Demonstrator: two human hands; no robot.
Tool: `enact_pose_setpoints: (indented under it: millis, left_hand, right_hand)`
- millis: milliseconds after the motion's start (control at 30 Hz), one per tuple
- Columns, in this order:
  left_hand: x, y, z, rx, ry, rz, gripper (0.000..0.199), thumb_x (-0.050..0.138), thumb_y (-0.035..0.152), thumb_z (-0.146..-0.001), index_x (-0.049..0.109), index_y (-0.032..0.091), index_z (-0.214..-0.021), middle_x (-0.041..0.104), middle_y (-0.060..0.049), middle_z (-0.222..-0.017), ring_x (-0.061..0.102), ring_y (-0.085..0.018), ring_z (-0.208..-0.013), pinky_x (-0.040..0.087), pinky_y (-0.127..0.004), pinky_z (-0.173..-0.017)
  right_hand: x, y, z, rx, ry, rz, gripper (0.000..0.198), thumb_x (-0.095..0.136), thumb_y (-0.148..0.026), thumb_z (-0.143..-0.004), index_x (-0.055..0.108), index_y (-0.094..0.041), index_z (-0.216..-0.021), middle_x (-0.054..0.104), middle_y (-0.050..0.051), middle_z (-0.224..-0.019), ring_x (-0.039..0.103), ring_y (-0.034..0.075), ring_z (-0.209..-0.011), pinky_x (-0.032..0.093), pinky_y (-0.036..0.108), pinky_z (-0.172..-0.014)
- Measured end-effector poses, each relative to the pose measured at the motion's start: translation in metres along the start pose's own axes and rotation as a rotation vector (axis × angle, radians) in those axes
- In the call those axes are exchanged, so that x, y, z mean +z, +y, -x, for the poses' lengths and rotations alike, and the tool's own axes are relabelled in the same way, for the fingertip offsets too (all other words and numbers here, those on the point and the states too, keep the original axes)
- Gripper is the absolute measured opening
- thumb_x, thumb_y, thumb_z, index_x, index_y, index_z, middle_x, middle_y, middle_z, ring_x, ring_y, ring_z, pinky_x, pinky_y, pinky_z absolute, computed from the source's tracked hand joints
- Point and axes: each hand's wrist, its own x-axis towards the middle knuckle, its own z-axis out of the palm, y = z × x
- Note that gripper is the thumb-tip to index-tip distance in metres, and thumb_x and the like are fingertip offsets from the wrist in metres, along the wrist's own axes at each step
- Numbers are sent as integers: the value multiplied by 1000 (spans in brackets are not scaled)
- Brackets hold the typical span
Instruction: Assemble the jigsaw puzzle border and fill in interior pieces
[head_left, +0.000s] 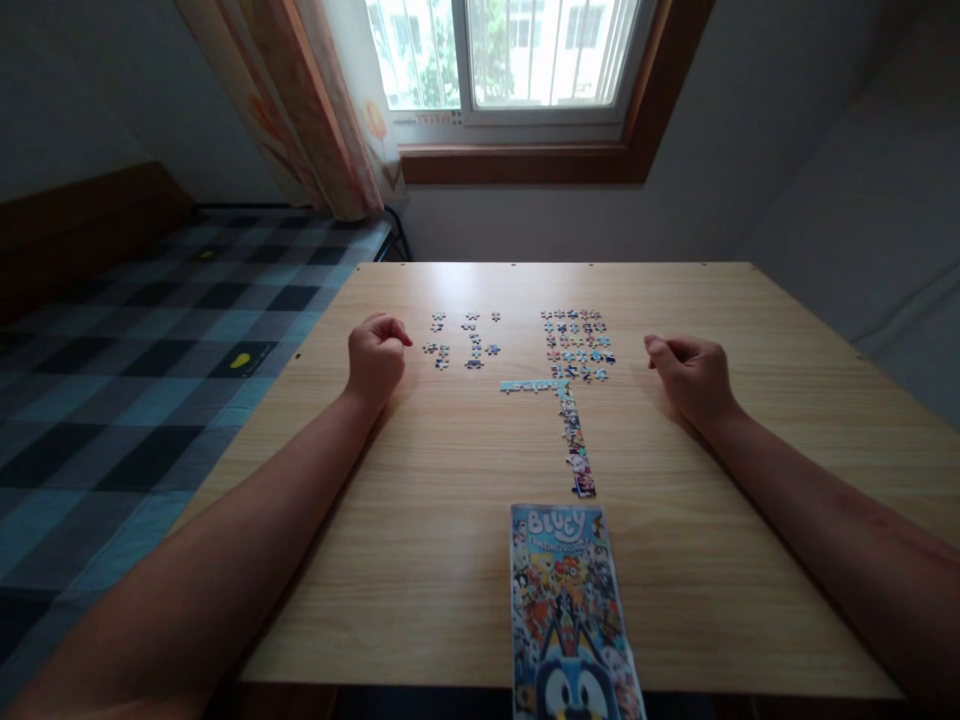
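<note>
My left hand (377, 354) rests on the table in a loose fist, just left of a group of loose jigsaw pieces (474, 345). Curled into a fist too, my right hand (690, 375) lies right of a denser block of jigsaw pieces (577, 342) set in rows. Nothing shows in either hand. Between them, joined pieces form a corner of the puzzle (574, 430): a short strip runs left and a longer one runs toward me. Nearest me lies the puzzle box (566, 600), printed "Bluey", with a blue dog's face.
The wooden table (435, 560) reaches to the wall below a barred window (544, 55). On the left stands a bed with a checked cover (127, 450), and a patterned curtain (307, 110) hangs over its far end.
</note>
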Motion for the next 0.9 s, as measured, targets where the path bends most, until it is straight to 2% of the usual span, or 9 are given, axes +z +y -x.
enact_pose_setpoints:
  millis: [100, 267, 433, 700, 900]
  left_hand:
    - [-2, 0, 1, -21, -16, -62, 17, 42, 8, -56, 51, 21, -50, 52, -1, -63, 54, -17, -66, 44, -30, -66]
    - [-4, 0, 2, -7, 3, -215, 20, 47, 12, -66, 62, 22, -57, 60, -2, -68, 58, -19, -71, 46, -32, -70]
    - [-2, -7, -4, -146, -66, -320, 22, 48, 17, -74, 69, 22, -70, 68, -4, -85, 63, -23, -85, 48, -34, -83]
    - [2, -26, -16, -245, -114, -385, 29, 44, 26, -88, 71, 21, -99, 74, -7, -101, 65, -26, -97, 49, -35, -88]
    - [8, -40, -42, -310, -99, -484, 29, 43, 32, -93, 70, 23, -98, 73, -11, -116, 63, -31, -112, 44, -41, -96]
  right_hand:
    - [0, -3, 1, 10, -9, -4, 43, 59, -49, -87, 59, -22, -53, 54, 1, -49, 52, 18, -51, 38, 31, -55]
    - [3, -4, 2, 9, -7, -25, 44, 60, -49, -86, 58, -22, -52, 55, 0, -48, 52, 17, -50, 39, 30, -53]
    - [4, -1, 2, 29, -18, -51, 43, 61, -49, -86, 60, -21, -53, 59, 1, -51, 54, 18, -52, 39, 30, -54]
    - [7, -1, 2, 61, 3, -64, 44, 62, -52, -84, 59, -21, -52, 57, 1, -50, 54, 18, -51, 40, 30, -53]
    - [7, -2, 2, 37, -6, -59, 45, 61, -52, -85, 59, -21, -53, 56, 1, -51, 54, 18, -51, 40, 30, -54]
